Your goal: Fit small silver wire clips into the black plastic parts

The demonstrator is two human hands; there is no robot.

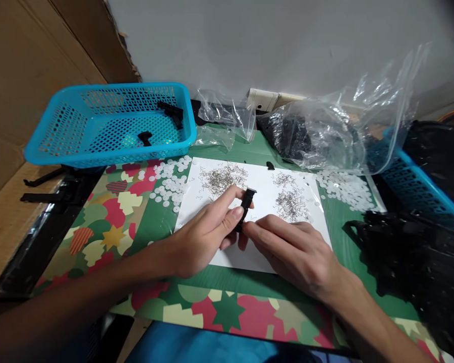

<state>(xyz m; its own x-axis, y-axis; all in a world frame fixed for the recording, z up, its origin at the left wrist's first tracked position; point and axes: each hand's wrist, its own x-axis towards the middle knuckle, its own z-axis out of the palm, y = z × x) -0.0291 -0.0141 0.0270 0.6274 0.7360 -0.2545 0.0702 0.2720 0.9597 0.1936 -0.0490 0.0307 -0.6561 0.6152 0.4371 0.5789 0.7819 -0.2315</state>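
Note:
My left hand (206,234) is closed round a small black plastic part (245,204), held upright over a white sheet of paper (249,254). My right hand (287,249) rests beside it on the sheet, fingertips pinched together against the part's lower end; what they pinch is too small to see. Two heaps of tiny metal springs (221,179) (289,201) lie on the paper just beyond the hands. White plastic discs (170,184) are scattered left of the sheet, and more white discs (344,186) lie to its right.
A blue mesh basket (109,123) with two black parts stands at the back left. Clear plastic bags (325,133) of black parts lie at the back. A heap of black parts (412,257) fills the right side beside another blue basket (419,189). Cardboard stands on the left.

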